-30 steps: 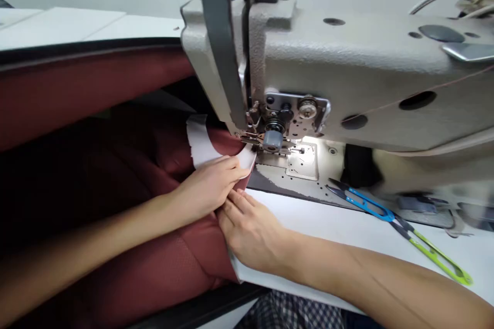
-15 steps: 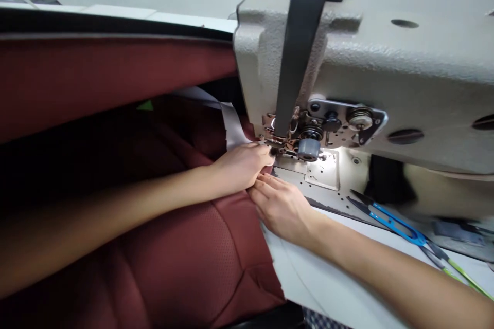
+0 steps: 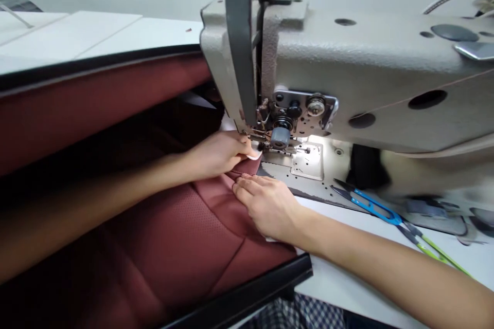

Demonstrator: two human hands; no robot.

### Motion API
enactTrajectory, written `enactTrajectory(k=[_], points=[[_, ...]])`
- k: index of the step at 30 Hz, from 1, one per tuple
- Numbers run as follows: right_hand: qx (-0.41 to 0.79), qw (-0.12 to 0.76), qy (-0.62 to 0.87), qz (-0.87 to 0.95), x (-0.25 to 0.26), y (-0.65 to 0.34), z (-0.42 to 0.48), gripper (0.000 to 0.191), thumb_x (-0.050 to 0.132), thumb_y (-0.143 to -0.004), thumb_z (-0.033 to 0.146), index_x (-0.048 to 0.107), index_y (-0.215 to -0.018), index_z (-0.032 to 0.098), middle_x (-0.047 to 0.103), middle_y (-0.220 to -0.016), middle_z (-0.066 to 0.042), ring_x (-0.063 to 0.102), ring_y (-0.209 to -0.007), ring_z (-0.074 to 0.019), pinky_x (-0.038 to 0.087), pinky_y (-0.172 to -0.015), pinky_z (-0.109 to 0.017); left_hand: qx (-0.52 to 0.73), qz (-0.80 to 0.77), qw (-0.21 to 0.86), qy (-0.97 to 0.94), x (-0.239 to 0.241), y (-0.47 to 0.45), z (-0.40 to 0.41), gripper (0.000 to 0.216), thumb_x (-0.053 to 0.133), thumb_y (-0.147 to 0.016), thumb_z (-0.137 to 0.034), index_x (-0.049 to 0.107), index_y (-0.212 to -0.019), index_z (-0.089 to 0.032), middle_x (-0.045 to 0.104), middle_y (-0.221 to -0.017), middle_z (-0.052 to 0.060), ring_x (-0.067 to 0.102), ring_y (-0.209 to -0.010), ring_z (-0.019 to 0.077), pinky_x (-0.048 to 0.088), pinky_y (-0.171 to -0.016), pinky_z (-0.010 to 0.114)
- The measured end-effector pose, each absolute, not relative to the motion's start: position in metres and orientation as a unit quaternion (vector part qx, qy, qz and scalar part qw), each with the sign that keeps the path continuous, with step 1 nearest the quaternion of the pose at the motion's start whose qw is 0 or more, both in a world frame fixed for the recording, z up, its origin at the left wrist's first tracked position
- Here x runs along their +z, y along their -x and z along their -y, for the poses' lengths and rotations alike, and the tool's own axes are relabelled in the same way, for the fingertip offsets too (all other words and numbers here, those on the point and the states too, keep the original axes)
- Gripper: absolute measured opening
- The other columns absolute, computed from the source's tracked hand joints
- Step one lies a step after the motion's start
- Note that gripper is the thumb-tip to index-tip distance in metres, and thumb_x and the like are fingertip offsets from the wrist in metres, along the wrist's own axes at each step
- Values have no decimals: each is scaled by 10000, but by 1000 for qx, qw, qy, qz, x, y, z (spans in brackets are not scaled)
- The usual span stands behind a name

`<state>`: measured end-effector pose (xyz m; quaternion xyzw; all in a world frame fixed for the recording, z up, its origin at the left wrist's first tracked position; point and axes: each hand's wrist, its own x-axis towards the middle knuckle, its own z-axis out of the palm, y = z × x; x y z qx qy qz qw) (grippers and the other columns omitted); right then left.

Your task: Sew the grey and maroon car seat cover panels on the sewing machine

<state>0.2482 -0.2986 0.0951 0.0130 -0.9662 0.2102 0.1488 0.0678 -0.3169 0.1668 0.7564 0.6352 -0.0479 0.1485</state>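
Note:
A maroon, leather-like seat cover piece with a perforated panel and stitched seams lies across the left and front. Close to the sewing machine's presser foot, my left hand is closed on the cover's edge, with a bit of white strip at its fingertips. My right hand rests nearer to me, its fingers pressed together on a fold of the same cover, thumb hidden. A short gap separates the two hands. The needle point cannot be made out.
The grey sewing machine fills the right and back. Blue thread snips and a green-handled tool lie at the right on the white table. A black edge runs along the front of the cover.
The view has shifted, so the machine appears farther left. My hands have moved apart, baring maroon cover between them. The cover's front right corner now lies bunched under my right hand.

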Motion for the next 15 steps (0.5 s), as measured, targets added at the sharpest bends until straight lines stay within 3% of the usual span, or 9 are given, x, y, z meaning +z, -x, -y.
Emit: enactTrajectory(k=[3,9,15], points=[[240,118,-19,963,96,-247,289,422,479,-917,130,595,-1307,21,665,-1276,-163,617,-1221,-250,505,-1067,-360,-80,-630,158,-756,169,-71,317,243,531,-879,-73,746,-867,-187,673,-882,28,594,-851,161,394,-720,256],[181,164,-28,969,84,-250,287,468,467,-926,167,567,-1336,-33,583,-1378,-220,549,-1306,-295,435,-1144,-420,-95,-631,141,-757,163,-78,319,194,558,-904,-108,732,-924,-192,670,-939,39,572,-886,176,403,-756,268],[165,189,-5,968,74,-248,277,457,441,-941,125,552,-1356,-32,568,-1396,-219,525,-1321,-293,421,-1152,-435,-59,-633,104,-765,151,-72,312,200,538,-924,-140,721,-856,-183,692,-883,35,599,-814,170,405,-714,273]])
